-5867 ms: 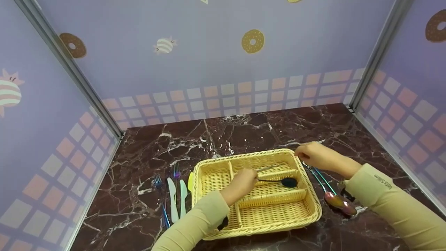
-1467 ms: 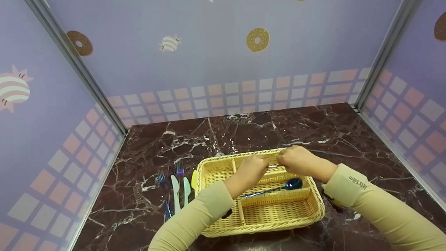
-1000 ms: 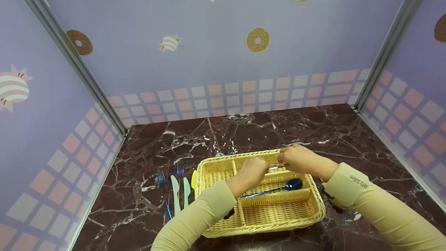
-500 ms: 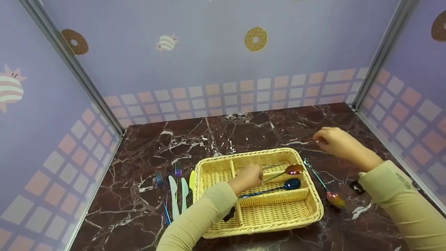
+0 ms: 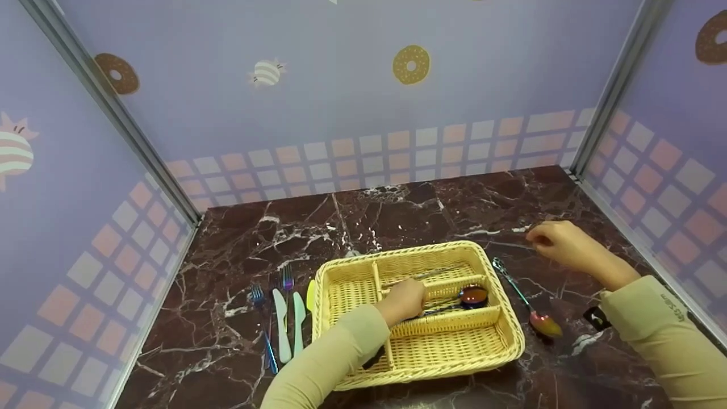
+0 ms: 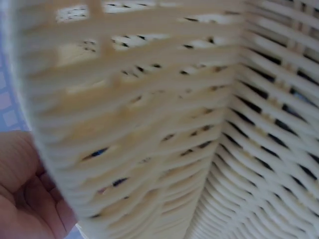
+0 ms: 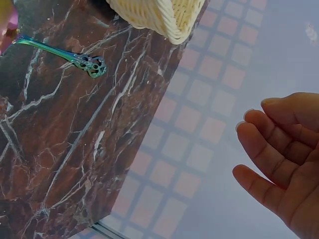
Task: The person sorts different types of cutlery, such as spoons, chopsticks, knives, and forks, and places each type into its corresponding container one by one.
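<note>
My left hand (image 5: 406,298) is in the middle compartment of the wicker basket (image 5: 443,372), fingers curled at the handle of a spoon whose reddish, shiny bowl (image 5: 474,295) lies over a dark blue spoon. The left wrist view has part of that hand (image 6: 30,194) behind a wicker wall, which hides the spoon. Right of the basket my right hand (image 5: 559,244) hovers over the table with nothing in it; its fingers are loosely bent in the right wrist view. Nearest to it, another rainbow-coloured spoon (image 5: 531,307) with an openwork handle end (image 7: 92,64) lies on the marble.
Left of the basket lie forks (image 5: 267,341), pale green knives (image 5: 282,326) and a yellow-handled piece (image 5: 310,295). A thin utensil (image 5: 434,272) rests in the basket's far compartment. Patterned wall panels (image 5: 341,85) enclose the dark marble table (image 5: 397,216) at back and sides.
Of the two spoons right of the basket, one was brought over by my right hand and passed to my left, which lowered it onto the blue spoon. My right hand withdrew to the right.
</note>
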The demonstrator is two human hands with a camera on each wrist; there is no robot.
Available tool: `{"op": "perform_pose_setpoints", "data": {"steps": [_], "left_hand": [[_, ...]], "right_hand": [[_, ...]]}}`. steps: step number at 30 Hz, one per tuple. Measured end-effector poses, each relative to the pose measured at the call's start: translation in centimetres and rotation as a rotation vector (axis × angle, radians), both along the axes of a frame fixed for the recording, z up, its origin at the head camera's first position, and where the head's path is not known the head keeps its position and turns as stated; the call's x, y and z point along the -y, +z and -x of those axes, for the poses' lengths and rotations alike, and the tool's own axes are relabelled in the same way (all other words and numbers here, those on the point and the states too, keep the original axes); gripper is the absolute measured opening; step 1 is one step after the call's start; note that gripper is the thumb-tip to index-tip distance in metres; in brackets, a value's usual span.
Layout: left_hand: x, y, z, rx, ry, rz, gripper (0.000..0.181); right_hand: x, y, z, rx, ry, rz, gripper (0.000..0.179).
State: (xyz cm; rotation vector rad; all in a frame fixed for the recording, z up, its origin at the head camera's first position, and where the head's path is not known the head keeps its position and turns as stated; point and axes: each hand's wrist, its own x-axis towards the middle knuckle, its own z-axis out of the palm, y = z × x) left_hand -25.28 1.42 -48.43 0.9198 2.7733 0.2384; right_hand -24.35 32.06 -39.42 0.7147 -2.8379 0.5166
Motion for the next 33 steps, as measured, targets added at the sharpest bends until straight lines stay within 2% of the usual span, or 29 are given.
{"op": "perform_pose_setpoints", "data": {"steps": [3,9,11,14,17,23,28,33], "left_hand": [[0.0,-0.4,-0.1,-0.025,-0.006,0.042,0.042],[-0.3,-1.1,-0.2,-0.119,-0.039,0.183,0.029],[-0.4,-1.3,-0.2,-0.114,-0.029,0.189,0.028],[-0.2,-1.4,-0.1,-0.046,0.008,0.153,0.033],[0.1,-1.3,-0.1,0.015,0.021,0.077,0.039],[0.9,-0.6,-0.4,0.073,-0.030,-0.079,0.035],[1.6,0.4,-0.7,0.059,-0.061,-0.163,0.026],[1.9,1.8,-0.8,0.049,-0.036,-0.210,0.016]], "right_hand": [[-0.1,-0.3,0.0,-0.016,0.002,0.001,0.015],[-0.5,-1.1,-0.2,-0.003,-0.003,0.008,0.014],[-0.7,-1.4,-0.3,0.006,-0.003,0.012,0.014],[-0.7,-2.0,-0.3,0.023,0.005,0.017,0.015],[-0.8,-2.9,-0.4,0.047,0.002,0.025,0.015],[-0.6,-6.1,0.2,0.144,-0.008,0.031,0.019],[-0.3,-9.1,1.0,0.262,-0.043,0.008,0.021],[-0.2,-11.2,1.6,0.356,-0.114,-0.013,0.018]]}}
